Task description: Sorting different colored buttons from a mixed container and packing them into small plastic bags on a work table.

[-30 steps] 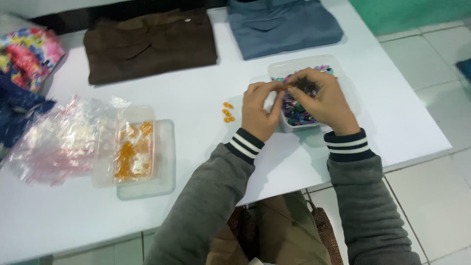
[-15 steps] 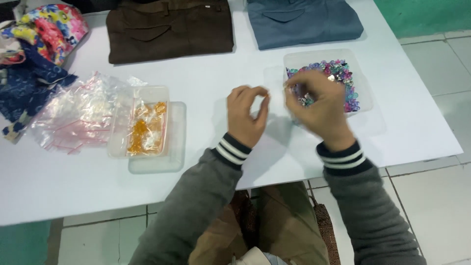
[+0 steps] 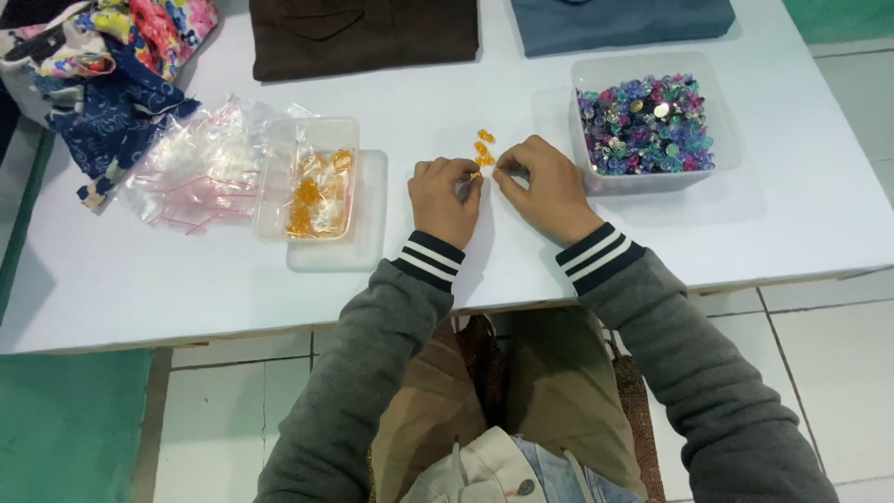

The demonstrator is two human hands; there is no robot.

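My left hand (image 3: 445, 196) and my right hand (image 3: 543, 186) rest on the white table (image 3: 186, 289), fingertips meeting over a small orange bead. Both hands pinch at it, next to a few loose orange beads (image 3: 482, 146) lying just above them. To the right of my right hand stands a clear plastic tub (image 3: 596, 177) filled with multicoloured beads (image 3: 645, 124). Left of my left hand is a clear tray of orange beads (image 3: 312, 182) in small bags.
Crumpled clear plastic bags (image 3: 200, 163) lie beside the orange tray. Folded brown cloth (image 3: 363, 33) and blue-grey cloth (image 3: 619, 20) lie at the table's far edge. Patterned fabric (image 3: 102, 65) is heaped at far left. Tiled floor (image 3: 819, 354) lies below.
My right hand has come away from the multicoloured bead tub and moved left. Both hands have lowered onto the table and met beside the loose orange beads.
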